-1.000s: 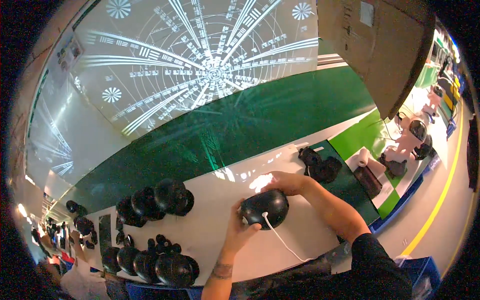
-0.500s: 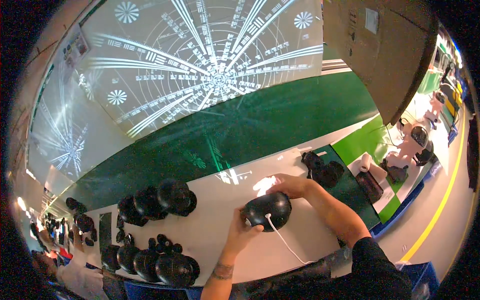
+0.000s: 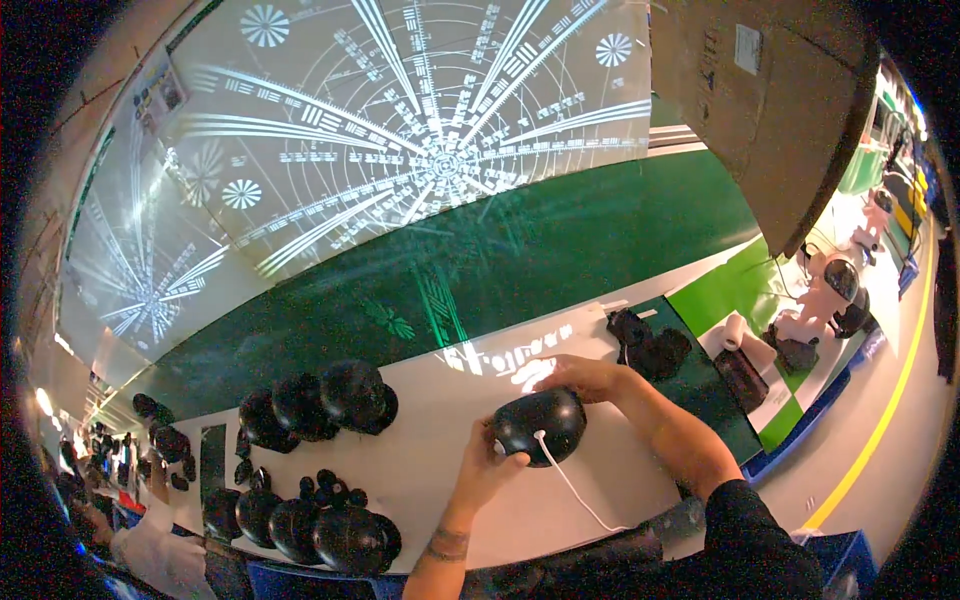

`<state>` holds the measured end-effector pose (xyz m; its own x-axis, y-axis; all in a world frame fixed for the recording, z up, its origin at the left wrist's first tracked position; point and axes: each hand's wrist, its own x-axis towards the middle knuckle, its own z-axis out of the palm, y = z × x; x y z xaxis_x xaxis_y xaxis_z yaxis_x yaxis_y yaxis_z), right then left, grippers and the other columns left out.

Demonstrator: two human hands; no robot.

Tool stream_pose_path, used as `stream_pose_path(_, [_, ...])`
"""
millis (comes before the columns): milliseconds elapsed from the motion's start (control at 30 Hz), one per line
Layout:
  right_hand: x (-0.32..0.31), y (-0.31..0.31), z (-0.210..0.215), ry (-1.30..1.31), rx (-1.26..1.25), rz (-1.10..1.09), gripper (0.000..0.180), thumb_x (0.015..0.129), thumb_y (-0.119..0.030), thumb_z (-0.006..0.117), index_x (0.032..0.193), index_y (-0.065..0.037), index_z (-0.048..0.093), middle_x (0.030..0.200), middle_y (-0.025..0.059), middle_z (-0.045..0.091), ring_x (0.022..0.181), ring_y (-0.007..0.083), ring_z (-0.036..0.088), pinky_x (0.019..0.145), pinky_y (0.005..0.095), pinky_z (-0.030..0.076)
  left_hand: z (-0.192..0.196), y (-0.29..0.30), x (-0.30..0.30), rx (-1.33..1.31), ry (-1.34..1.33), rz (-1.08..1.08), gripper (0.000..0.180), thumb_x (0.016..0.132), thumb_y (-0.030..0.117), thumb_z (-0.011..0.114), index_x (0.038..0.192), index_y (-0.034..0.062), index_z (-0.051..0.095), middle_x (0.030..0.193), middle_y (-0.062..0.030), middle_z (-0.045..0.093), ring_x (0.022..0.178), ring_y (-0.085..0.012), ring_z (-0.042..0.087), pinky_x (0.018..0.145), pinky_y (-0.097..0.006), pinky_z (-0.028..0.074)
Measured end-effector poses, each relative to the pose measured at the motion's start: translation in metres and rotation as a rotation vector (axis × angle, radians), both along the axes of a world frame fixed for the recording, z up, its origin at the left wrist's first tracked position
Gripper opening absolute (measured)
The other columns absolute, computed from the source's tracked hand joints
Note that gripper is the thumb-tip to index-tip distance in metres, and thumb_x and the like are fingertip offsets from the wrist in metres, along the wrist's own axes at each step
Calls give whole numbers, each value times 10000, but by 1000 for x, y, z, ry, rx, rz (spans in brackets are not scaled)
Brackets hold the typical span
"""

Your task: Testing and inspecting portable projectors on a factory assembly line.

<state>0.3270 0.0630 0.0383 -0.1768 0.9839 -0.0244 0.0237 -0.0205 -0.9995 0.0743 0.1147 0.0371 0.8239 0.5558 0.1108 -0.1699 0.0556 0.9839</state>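
A glossy black dome-shaped device point(image 3: 540, 425) sits between both hands just above the white table point(image 3: 440, 400). My left hand point(image 3: 488, 468) grips its near left side. My right hand point(image 3: 580, 377) curls over its far top. A thin white cable point(image 3: 575, 488) runs from the dome's front toward the table's near edge.
Three black domes point(image 3: 320, 398) stand in a row at the middle left. More black domes point(image 3: 300, 525) and small black parts lie at the near left. A dark mat with black parts point(image 3: 650, 345) lies to the right. A cardboard box point(image 3: 770, 100) hangs at the upper right.
The view has shifted slightly. Both hands stay on the black dome, which sits almost where it was.
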Motion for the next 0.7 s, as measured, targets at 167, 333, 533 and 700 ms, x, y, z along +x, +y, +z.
stream_pose_path(167, [16,4,-38,126,17,-22,330,861,-147,638,1154,-6,582,1050,63,655,918,139,619,828,304,497,-2,1,7,26,-4,-27,680,755,214,808,1247,3,387,1209,-104,509,1129,-184,490,988,-326,398])
stream_pose_path(333, [5,6,-23,351,-210,1,371,883,-187,638,1194,-5,552,1109,72,645,1001,143,617,890,295,493,-10,2,0,-29,20,17,685,734,219,826,1232,4,408,1199,-103,517,1132,-185,484,989,-333,387])
stream_pose_path(533, [5,6,-23,260,-235,-12,399,875,-196,645,1206,3,546,1157,76,624,1016,135,605,867,290,503,-15,3,0,1,-1,21,687,735,246,823,1233,9,413,1197,-103,521,1115,-187,491,994,-348,378])
stream_pose_path(700, [0,3,-9,365,-58,16,393,876,-198,634,1203,0,542,1146,62,625,968,123,611,804,271,522,-17,5,1,50,-38,19,659,749,269,813,1214,9,425,1169,-92,527,1088,-172,491,970,-332,395])
